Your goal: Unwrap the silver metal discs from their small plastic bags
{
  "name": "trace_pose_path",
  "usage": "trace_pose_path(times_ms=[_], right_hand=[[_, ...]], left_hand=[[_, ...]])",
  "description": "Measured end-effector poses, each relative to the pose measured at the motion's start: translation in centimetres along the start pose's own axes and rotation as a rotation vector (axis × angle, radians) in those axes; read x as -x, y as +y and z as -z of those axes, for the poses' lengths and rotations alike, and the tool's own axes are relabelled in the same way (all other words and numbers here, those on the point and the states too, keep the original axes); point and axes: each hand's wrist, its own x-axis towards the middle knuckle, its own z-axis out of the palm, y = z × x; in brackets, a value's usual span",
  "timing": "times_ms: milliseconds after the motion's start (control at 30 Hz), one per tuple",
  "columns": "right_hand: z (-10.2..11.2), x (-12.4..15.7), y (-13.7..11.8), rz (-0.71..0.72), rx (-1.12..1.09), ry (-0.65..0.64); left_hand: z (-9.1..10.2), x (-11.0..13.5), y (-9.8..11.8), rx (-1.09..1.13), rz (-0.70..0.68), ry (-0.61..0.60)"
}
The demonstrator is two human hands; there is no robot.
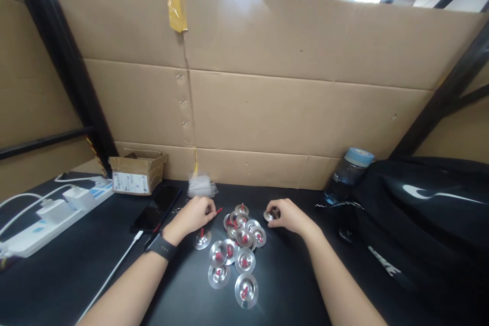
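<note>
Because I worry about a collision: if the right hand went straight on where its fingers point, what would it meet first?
The right hand would probably first meet the right side of the finger cymbal pile; depth leaves unclear which piece.

Left hand [196, 212] and right hand [286, 215] (slightly apart) pinch.

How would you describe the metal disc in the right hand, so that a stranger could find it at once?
Start at the big black bag on the right side of the black table, then go left to the right hand. There you see a small shiny metal disc. Unlike the pile of discs further left, it sits apart, in this hand's grip.
</note>
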Motion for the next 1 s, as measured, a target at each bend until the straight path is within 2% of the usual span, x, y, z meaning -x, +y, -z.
trace_pose_path(times_ms=[100, 200, 300, 400, 500, 633, 700, 800, 900, 1000], right_hand=[[0.3, 0.2, -1.1, 0.111, -0.006, -0.01], [0.4, 0.5, -2.7, 0.211, -0.068, -0.102], [-0.1, 0.8, -4.0, 0.277, -0.116, -0.205], [-0.7, 0.9, -4.7, 0.317, -0.102, -0.227], [-0.6, 1.1, -5.2, 0.315, -0.07, -0.186], [0.3, 1.3, -5.8, 0.264, -0.079, -0.007], [0.5, 1.3, -6.2, 0.246, -0.212, 0.074], [0.0, 0.9, -6.8, 0.205, -0.529, 0.143], [-1.2, 0.5, -7.4, 0.155, -0.769, 0.103], [-2.4, 0.3, -7.8, 0.113, -0.902, 0.043]], left_hand=[[-0.4, 0.2, 0.5, -0.047, -0.032, 0.021], [-0.5, 0.3, 1.1, -0.042, -0.039, 0.039], [-0.5, 0.2, 1.6, 0.018, -0.046, 0.068], [-0.5, 0.2, 2.1, 0.047, -0.056, 0.099], [-0.4, 0.3, 3.0, 0.066, -0.078, 0.127], [-0.5, 0.5, 5.3, 0.21, -0.072, 0.13], [-0.7, 0.7, 6.8, 0.312, -0.06, 0.093], [-1.1, 1.1, 8.7, 0.435, -0.059, 0.087], [-1.6, 1.3, 9.6, 0.569, -0.039, 0.126], [-2.1, 1.4, 9.4, 0.666, 0.005, 0.158]])
